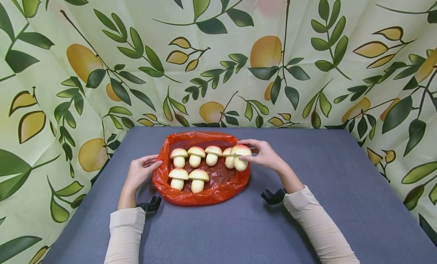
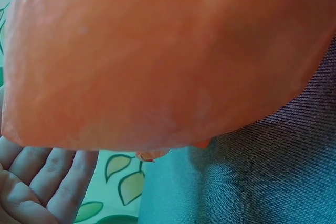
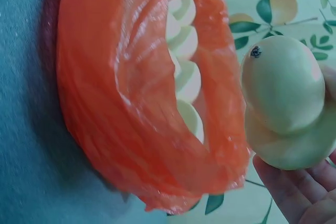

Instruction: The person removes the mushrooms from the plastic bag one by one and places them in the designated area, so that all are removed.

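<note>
R hand has its fingers curled, pinching one pale mushroom w/ reddish cap top up at the R end of the open red plastic bag. Per head view it partly hides the 4th back-row mushroom; can't tell if the two touch. R wrist cam: held piece is stem toward lens, w/ a small dark mark on the stem end, too blurry to ID; hand cut off by frame edge. L hand is at the bag's L side, fingers fairly straight & relaxed, touching the outside, no clear grip; L wrist cam is mostly bag wall, which hides thumb & fingertips, so exact contact is hard to tell. Small orange bit under the wall there, prob. bag but unclear. Inside bag: 4 mushrooms in back row, 2 in front at L; R wrist cam shows only parts, rest behind the near wall. Bag sits on grey-blue desk, bottom edge cut off by frame. Black wrist devices partly covered by pale sleeves. Leaf-print cloth behind, cropped at top.
</note>
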Demonstrator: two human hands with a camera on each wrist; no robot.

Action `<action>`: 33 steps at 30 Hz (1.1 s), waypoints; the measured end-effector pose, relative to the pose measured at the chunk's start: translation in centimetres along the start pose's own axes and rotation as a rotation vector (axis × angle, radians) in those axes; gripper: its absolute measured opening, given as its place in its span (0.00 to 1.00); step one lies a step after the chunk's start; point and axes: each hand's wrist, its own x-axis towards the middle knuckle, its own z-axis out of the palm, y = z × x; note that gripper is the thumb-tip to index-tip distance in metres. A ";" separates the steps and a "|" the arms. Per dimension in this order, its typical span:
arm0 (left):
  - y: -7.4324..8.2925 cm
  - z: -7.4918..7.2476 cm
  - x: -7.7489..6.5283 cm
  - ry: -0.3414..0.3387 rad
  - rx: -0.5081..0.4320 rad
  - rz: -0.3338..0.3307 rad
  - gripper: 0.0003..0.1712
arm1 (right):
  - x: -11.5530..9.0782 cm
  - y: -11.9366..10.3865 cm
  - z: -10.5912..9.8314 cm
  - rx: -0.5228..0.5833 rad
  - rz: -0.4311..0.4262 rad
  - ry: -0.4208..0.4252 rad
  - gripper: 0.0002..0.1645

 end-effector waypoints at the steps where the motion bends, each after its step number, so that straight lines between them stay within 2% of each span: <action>1: -0.1 0.0 0.0 0.002 -0.002 0.001 0.24 | -0.1 0.1 -0.2 -0.001 0.000 0.003 0.28; 14: -0.3 0.1 0.1 0.006 0.011 0.000 0.24 | -0.6 1.9 -2.3 0.024 0.022 0.037 0.28; 33: 0.0 0.1 -0.1 -0.007 0.018 -0.012 0.25 | -1.4 4.9 -3.5 0.098 0.108 0.067 0.28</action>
